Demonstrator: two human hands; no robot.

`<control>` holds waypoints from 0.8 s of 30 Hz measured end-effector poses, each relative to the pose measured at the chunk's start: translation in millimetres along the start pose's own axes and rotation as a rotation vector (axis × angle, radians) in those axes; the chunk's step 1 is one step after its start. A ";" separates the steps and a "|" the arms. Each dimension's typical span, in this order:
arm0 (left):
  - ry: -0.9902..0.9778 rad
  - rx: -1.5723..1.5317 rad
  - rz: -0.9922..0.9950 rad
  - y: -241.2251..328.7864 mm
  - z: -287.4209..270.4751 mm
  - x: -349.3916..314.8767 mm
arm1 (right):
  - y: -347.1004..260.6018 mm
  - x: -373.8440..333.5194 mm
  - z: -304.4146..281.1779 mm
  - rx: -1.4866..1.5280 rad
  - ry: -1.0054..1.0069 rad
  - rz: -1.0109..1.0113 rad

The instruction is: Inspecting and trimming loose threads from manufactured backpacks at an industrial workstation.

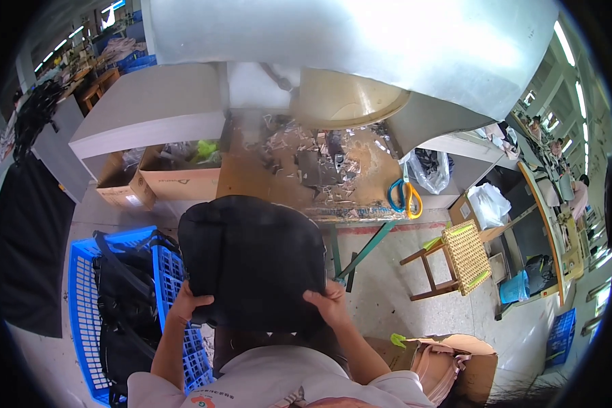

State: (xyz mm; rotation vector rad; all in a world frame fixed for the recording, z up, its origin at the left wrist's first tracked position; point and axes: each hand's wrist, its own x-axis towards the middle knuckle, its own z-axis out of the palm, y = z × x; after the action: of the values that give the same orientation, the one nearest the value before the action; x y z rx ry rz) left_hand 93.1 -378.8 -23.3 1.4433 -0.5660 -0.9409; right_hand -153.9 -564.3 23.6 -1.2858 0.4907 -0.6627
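Note:
A black backpack [251, 258] fills the middle of the view, held up in front of me by its lower edge. My left hand [188, 303] grips its lower left corner. My right hand [328, 303] grips its lower right corner, fingers curled over the fabric. Beyond the bag lies a brown worktable [299, 178] strewn with dark scraps and offcuts. To my left stands a blue plastic crate [81, 299] with more black bags [126, 306] piled inside.
Blue-and-yellow scissors [405, 196] hang at the table's right edge. Cardboard boxes [177, 178] sit at the table's left, another box [449, 364] with pinkish items at lower right. A woven wooden stool [455, 258] stands to the right. A large grey machine hood [360, 47] looms overhead.

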 end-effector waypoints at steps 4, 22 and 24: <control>-0.211 0.419 0.116 112.5 -20.0 18.6 | -17.3 -6.4 -19.7 -0.436 -0.169 0.191; -0.565 1.493 0.359 293.0 89.0 174.6 | -30.8 121.4 1.9 0.155 0.121 -0.168; -0.534 1.540 0.387 294.5 99.7 176.9 | -28.0 125.3 1.3 0.194 0.147 -0.168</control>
State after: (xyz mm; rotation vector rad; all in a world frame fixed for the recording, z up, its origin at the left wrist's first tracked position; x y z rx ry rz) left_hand 165.8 -614.5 235.7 2.2087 -2.1959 -0.4667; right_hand -67.5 -654.1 54.8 -1.1075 0.4297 -0.9276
